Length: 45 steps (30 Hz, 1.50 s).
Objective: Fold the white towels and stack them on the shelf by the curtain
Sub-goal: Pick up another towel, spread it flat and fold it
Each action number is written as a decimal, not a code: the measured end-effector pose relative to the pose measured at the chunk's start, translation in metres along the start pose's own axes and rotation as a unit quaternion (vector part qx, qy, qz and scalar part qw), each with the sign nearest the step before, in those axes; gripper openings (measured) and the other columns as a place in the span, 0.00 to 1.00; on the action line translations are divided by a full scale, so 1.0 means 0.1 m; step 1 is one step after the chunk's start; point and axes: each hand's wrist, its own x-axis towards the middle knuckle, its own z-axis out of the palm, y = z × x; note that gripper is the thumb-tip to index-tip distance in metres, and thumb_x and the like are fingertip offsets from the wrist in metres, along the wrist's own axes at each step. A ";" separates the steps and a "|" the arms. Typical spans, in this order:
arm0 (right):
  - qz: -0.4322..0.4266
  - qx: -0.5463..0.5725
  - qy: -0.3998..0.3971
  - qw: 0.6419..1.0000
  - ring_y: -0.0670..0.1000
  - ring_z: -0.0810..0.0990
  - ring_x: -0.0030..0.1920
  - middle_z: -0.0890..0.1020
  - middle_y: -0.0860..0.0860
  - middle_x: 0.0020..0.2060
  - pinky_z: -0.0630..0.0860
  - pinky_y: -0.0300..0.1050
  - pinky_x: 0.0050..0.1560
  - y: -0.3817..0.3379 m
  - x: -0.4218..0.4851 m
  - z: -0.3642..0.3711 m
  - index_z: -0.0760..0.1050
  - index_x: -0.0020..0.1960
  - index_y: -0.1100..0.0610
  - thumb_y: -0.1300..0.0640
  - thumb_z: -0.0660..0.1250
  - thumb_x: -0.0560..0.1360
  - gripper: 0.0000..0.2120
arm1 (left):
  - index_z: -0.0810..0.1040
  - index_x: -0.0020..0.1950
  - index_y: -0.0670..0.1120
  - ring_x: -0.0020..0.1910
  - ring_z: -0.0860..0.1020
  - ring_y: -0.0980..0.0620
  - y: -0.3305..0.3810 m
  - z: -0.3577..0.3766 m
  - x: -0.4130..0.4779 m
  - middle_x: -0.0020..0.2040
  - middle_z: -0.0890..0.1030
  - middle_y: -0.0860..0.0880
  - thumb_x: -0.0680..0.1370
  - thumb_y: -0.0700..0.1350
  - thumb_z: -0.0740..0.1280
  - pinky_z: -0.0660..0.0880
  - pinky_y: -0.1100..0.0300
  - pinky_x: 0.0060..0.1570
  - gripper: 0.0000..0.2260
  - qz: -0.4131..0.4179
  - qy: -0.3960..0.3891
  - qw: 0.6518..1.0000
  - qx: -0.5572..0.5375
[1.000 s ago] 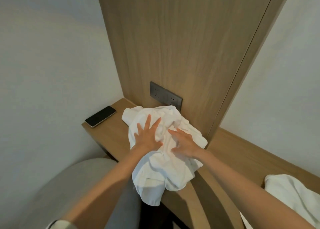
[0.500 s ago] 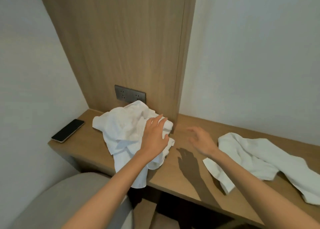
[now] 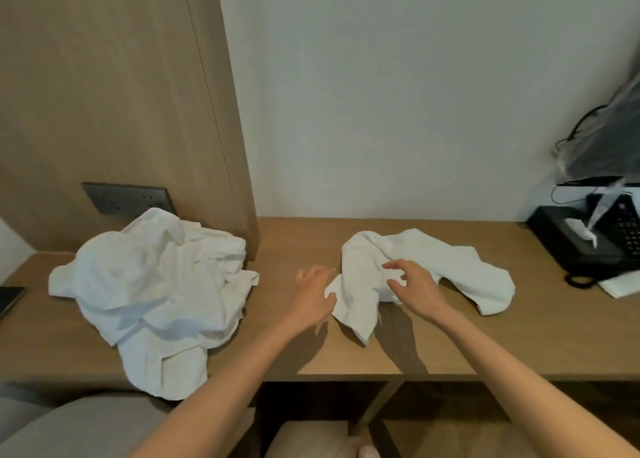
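Hands are hovering loosely spread, gripping nothing: left hand (image 3: pixel 313 293) just beside the small crumpled white towel (image 3: pixel 460 260) lying on the wooden table (image 3: pixel 294 350), right hand (image 3: pixel 415 286) above it. Larger rumpled white towel heap (image 3: pixel 152 284) is lying well left.

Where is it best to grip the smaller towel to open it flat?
The smaller towel lies bent with both ends free. I would pinch its near-left corner from the left with the left hand, and its right end from above with the right hand.
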 end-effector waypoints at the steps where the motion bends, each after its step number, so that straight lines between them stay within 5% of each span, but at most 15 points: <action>1: 0.001 -0.002 -0.001 1.000 0.53 0.74 0.62 0.74 0.53 0.65 0.69 0.43 0.59 0.08 0.03 -0.03 0.72 0.65 0.54 0.59 0.63 0.78 0.15 | 0.63 0.74 0.49 0.71 0.58 0.45 -0.01 0.08 0.07 0.72 0.65 0.48 0.79 0.44 0.60 0.58 0.52 0.69 0.22 -0.009 -0.012 1.000 0.000; 8: -0.013 0.009 -0.035 0.999 0.54 0.76 0.59 0.74 0.55 0.64 0.69 0.40 0.56 0.49 0.70 -0.05 0.73 0.65 0.55 0.59 0.64 0.78 0.15 | 0.72 0.67 0.47 0.64 0.71 0.43 -0.16 0.57 0.56 0.63 0.76 0.45 0.79 0.41 0.55 0.66 0.53 0.63 0.18 -0.096 -0.043 0.994 -0.017; 18: -0.075 -0.012 -0.187 0.980 0.53 0.65 0.70 0.64 0.54 0.72 0.67 0.50 0.66 0.88 1.85 0.39 0.67 0.70 0.55 0.61 0.61 0.79 0.20 | 0.66 0.72 0.46 0.67 0.65 0.44 -0.45 0.94 0.93 0.67 0.70 0.45 0.77 0.49 0.65 0.63 0.52 0.65 0.24 -0.269 -0.020 0.963 -0.007; 23: -0.070 -0.030 -0.232 0.970 0.52 0.51 0.77 0.52 0.53 0.77 0.54 0.45 0.72 0.93 2.19 0.59 0.56 0.76 0.54 0.60 0.60 0.79 0.28 | 0.73 0.53 0.47 0.54 0.73 0.47 -0.51 1.05 0.94 0.53 0.77 0.48 0.77 0.46 0.64 0.67 0.57 0.50 0.07 -0.292 0.031 0.955 -0.028; 27: -0.053 -0.045 -0.256 0.964 0.56 0.62 0.73 0.45 0.55 0.78 0.62 0.49 0.68 0.93 2.33 0.67 0.48 0.78 0.48 0.56 0.57 0.81 0.30 | 0.73 0.49 0.44 0.46 0.74 0.48 -0.52 1.00 0.96 0.50 0.78 0.44 0.80 0.44 0.60 0.68 0.57 0.43 0.05 -0.309 0.059 0.947 -0.068; 30: -0.032 -0.071 -0.256 0.963 0.61 0.69 0.68 0.48 0.57 0.76 0.67 0.52 0.65 0.90 2.37 0.70 0.48 0.78 0.49 0.56 0.60 0.79 0.32 | 0.71 0.54 0.39 0.44 0.72 0.47 -0.53 0.81 0.95 0.46 0.74 0.45 0.82 0.44 0.58 0.66 0.56 0.42 0.09 -0.325 0.116 0.936 -0.068; 35: 0.020 -0.078 -0.221 0.972 0.60 0.60 0.72 0.59 0.59 0.74 0.64 0.49 0.66 0.84 2.33 0.69 0.63 0.73 0.59 0.57 0.60 0.79 0.23 | 0.65 0.46 0.41 0.38 0.68 0.49 -0.57 0.36 0.94 0.36 0.67 0.50 0.82 0.42 0.57 0.60 0.58 0.34 0.07 -0.305 0.231 0.921 -0.077; 38: 0.011 -0.037 -0.168 0.985 0.59 0.55 0.75 0.65 0.60 0.72 0.61 0.50 0.67 0.78 2.27 0.56 0.65 0.71 0.62 0.54 0.59 0.81 0.21 | 0.66 0.50 0.40 0.39 0.69 0.49 -0.55 0.15 0.97 0.39 0.70 0.47 0.82 0.42 0.57 0.63 0.60 0.36 0.05 -0.280 0.265 0.920 -0.073; 41: -0.006 0.010 -0.099 0.995 0.61 0.72 0.63 0.71 0.61 0.64 0.67 0.48 0.55 0.67 2.28 0.30 0.72 0.62 0.59 0.52 0.61 0.79 0.15 | 0.69 0.54 0.40 0.41 0.72 0.50 -0.49 -0.04 1.06 0.43 0.73 0.46 0.82 0.43 0.57 0.66 0.58 0.39 0.06 -0.260 0.311 0.912 -0.065; 45: -0.030 0.101 -0.008 0.994 0.53 0.82 0.33 0.79 0.53 0.36 0.79 0.54 0.41 0.48 2.32 -0.05 0.72 0.41 0.55 0.56 0.65 0.75 0.06 | 0.71 0.54 0.44 0.40 0.72 0.49 -0.44 -0.31 1.25 0.42 0.74 0.50 0.81 0.46 0.58 0.67 0.57 0.38 0.08 -0.242 0.364 0.899 -0.021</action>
